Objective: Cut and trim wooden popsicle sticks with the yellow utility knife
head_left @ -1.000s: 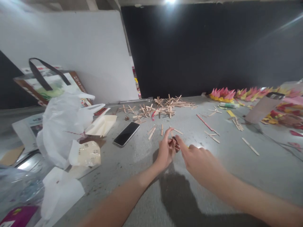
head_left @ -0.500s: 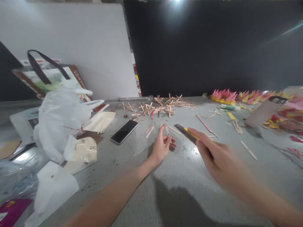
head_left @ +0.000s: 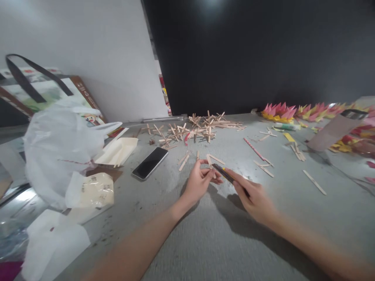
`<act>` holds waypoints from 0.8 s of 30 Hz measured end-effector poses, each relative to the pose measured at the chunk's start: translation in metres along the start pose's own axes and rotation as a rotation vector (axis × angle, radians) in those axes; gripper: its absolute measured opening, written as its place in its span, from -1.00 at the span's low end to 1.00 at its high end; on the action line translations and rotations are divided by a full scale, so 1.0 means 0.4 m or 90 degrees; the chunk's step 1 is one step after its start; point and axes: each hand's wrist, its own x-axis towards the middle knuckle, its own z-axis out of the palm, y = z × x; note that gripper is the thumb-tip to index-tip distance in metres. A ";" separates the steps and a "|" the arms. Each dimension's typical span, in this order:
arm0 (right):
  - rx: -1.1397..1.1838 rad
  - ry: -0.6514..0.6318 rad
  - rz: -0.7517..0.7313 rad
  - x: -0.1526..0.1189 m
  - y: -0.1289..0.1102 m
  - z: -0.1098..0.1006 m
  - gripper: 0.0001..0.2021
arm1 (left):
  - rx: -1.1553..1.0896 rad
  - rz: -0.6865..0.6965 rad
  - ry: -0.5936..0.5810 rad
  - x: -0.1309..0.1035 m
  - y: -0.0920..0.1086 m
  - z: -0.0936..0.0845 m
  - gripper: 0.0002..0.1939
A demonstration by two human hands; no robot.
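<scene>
Between its thumb and fingers, my left hand pinches a wooden craft stick that points up and away from me. My right hand is wrapped round a utility knife with a dark body and a yellow part. The knife's front end is close beside the held stick and my left fingertips; whether it touches the stick I cannot tell. Loose craft sticks lie just beyond my left hand. Farther back is a heap of sticks, several joined in crossed shapes.
A phone lies left of my hands. Beyond it are a paper tray, a white plastic bag and a tissue pack. At right are a red-striped straw, pink and yellow paper flowers and a cylinder.
My right hand has brought the utility knife left and closer to the stick in my left hand. My left hand stays nearly in place. The view has shifted slightly.
</scene>
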 end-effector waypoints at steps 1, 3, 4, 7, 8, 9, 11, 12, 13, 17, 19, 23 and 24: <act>0.008 -0.001 0.000 0.001 -0.001 0.001 -0.53 | -0.002 -0.001 0.000 -0.001 0.001 0.001 -0.46; 0.022 0.001 0.000 0.001 0.000 0.002 -0.54 | -0.008 -0.002 -0.004 -0.001 0.003 0.002 -0.47; 0.025 0.001 -0.001 0.000 0.001 0.002 -0.54 | -0.010 -0.004 -0.007 -0.001 0.004 0.003 -0.47; 0.022 -0.001 -0.003 -0.005 0.008 0.004 -0.54 | -0.010 -0.009 -0.011 0.000 0.008 0.005 -0.46; 0.020 0.001 -0.002 -0.007 0.010 0.005 -0.53 | -0.010 -0.008 -0.010 0.000 0.009 0.006 -0.46; 0.018 0.002 0.000 -0.009 0.012 0.005 -0.53 | -0.011 -0.008 -0.009 0.000 0.010 0.006 -0.46; 0.020 0.012 0.004 -0.011 0.014 0.005 -0.52 | -0.013 -0.004 -0.005 -0.001 0.012 0.006 -0.47; 0.022 0.016 0.005 -0.011 0.014 0.006 -0.52 | -0.015 -0.003 -0.004 -0.001 0.012 0.006 -0.47; 0.025 0.018 0.006 -0.011 0.014 0.006 -0.52 | -0.017 -0.002 -0.002 -0.001 0.011 0.005 -0.47; 0.021 0.014 0.009 -0.010 0.012 0.007 -0.52 | -0.020 -0.001 0.002 0.000 0.004 0.002 -0.51; 0.018 0.012 0.009 -0.009 0.011 0.008 -0.53 | -0.021 0.000 0.000 0.001 0.002 0.001 -0.52; 0.020 0.009 0.008 -0.008 0.011 0.008 -0.53 | -0.018 -0.001 0.002 0.002 0.001 0.001 -0.50; 0.021 0.007 0.007 -0.008 0.011 0.007 -0.54 | -0.016 0.000 0.002 0.002 0.000 0.002 -0.50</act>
